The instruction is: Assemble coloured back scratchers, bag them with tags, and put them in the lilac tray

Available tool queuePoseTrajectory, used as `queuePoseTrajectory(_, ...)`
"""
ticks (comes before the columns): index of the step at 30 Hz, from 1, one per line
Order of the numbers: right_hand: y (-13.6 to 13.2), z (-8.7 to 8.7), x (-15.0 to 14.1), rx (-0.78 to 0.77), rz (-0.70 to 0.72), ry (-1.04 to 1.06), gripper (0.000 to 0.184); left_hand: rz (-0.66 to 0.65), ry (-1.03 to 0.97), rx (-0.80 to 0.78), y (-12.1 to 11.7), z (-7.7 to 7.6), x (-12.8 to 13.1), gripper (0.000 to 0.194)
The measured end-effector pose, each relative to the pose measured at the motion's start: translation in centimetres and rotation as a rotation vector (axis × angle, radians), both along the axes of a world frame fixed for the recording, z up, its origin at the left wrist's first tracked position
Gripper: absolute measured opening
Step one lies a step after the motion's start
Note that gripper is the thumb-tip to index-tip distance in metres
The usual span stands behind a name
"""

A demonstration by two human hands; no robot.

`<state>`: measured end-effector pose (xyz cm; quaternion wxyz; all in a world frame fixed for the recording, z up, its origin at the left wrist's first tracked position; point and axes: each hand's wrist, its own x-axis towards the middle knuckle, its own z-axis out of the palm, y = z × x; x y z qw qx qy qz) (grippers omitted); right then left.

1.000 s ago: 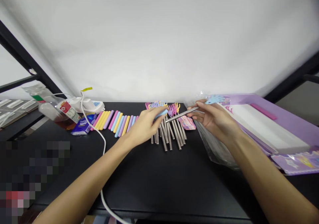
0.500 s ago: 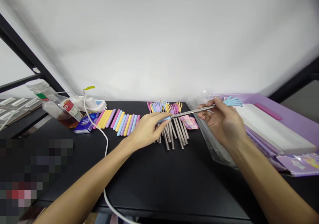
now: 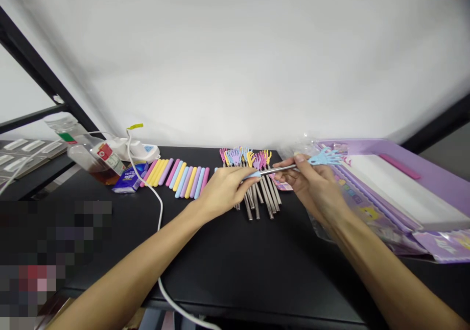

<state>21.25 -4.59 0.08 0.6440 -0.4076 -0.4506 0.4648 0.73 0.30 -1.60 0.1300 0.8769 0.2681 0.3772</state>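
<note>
A back scratcher with a light blue hand-shaped head point(image 3: 325, 157) and a steel rod is held level between my hands. My left hand point(image 3: 222, 188) is closed round its light blue handle point(image 3: 253, 175), at the rod's left end. Just below the head, my right hand point(image 3: 317, 185) pinches the rod between thumb and fingers. Beneath them lies a bunch of back scratchers point(image 3: 270, 198) with pink, yellow, blue and purple heads and bare steel rods. Left of my left hand, several pastel handles point(image 3: 189, 182) lie side by side in a row.
A purple box point(image 3: 440, 178) and crinkled clear plastic point(image 3: 304, 146) lie at the right. At the left are a bottle of brown liquid point(image 3: 93, 161), a blue packet point(image 3: 130, 178) and a power strip point(image 3: 147, 150). A white cable point(image 3: 161, 212) crosses the black table point(image 3: 249, 261).
My right hand has moved left and slightly down, closer to my left hand, bringing the blue head with it. Less of the steel rod shows between my hands.
</note>
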Motion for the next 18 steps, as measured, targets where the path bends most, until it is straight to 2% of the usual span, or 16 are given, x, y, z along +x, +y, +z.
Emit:
queuePoseTrajectory(3, 0.0, -0.1, -0.5, -0.022, 0.01, 0.021, 0.024, -0.013, 0.02, -0.036, 0.1, 0.3, -0.1, 0.028)
queuePoseTrajectory(6, 0.1, 0.2, 0.0, -0.057, -0.042, 0.083, 0.017, -0.012, 0.064, -0.033, 0.7, 0.5, -0.9, 0.028)
queuePoseTrajectory(13, 0.3, 0.7, 2.2, -0.085, -0.102, 0.066, 0.02, 0.019, 0.095, 0.071, 1.9, 0.9, -3.1, 0.023)
queuePoseTrajectory(18, 0.2, 0.6, 2.2, -0.089, -0.084, 0.009, 0.023, 0.0, 0.063, 0.171, 1.8, 0.7, -3.6, 0.02)
